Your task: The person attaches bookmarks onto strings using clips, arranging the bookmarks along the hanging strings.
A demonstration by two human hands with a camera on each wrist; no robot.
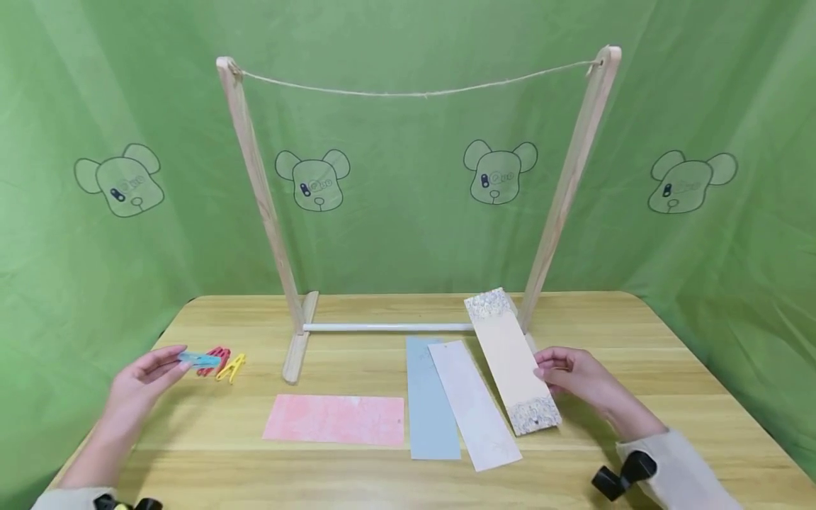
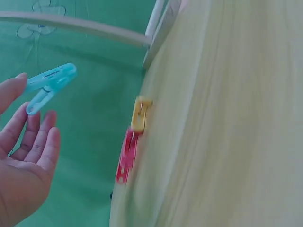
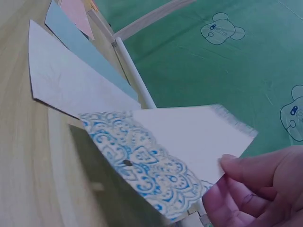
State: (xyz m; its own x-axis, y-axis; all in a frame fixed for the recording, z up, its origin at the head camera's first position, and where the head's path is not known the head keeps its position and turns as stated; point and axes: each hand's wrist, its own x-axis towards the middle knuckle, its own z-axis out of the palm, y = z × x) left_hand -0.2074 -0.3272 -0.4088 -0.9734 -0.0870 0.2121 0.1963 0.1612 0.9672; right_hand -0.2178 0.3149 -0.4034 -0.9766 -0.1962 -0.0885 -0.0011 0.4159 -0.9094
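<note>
My left hand [image 1: 148, 377] pinches a light blue clothespin [image 2: 52, 84] between thumb and finger, above the left side of the table. Just past it lie a red clothespin [image 1: 210, 361] and a yellow clothespin [image 1: 232, 368]. At the right, my right hand [image 1: 576, 377] pinches the long edge of a cream bookmark-like card [image 1: 510, 354] with lacy patterned ends, raised off the table and tilted. In the right wrist view, its near end shows a blue pattern [image 3: 147, 165] and a small hole. Beside it lie a pale lilac card [image 1: 474, 407], a blue-grey card [image 1: 433, 404] and a pink card [image 1: 334, 419].
A wooden frame stands at the back, with a left post [image 1: 264, 191], a right post [image 1: 570, 191] and a white bottom rod [image 1: 389, 327]. A sagging string [image 1: 395, 94] joins the post tops. Behind hangs a green curtain [image 1: 408, 234] with bear drawings.
</note>
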